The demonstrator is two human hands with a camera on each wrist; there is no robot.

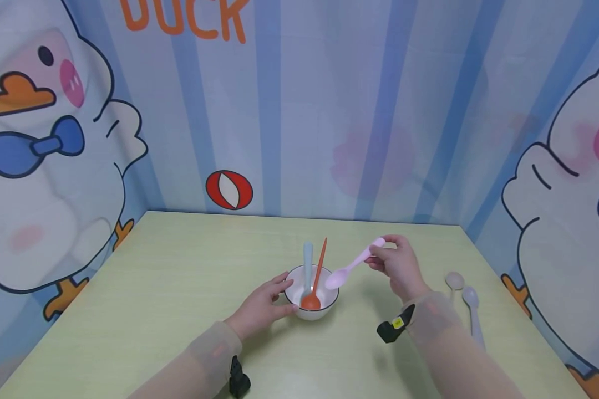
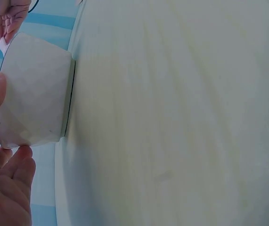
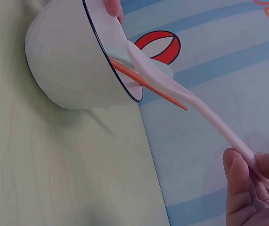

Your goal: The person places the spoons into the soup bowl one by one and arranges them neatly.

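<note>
bowl [image 1: 313, 310]: mid-table [image 1: 179, 288], two spoons [image 1: 313, 277] inside
left hand [image 1: 259, 307]: touching bowl's left side
right hand [image 1: 399, 266]: right of bowl, holding third spoon [image 1: 351, 267]
spare spoons [image 1: 464, 302]: far right

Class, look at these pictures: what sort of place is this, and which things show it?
Probably a staged tabletop booth, not a kitchen: cartoon duck-printed backdrop panels wall in a pale green wooden table, where a white ceramic bowl holds plastic spoons.
</note>
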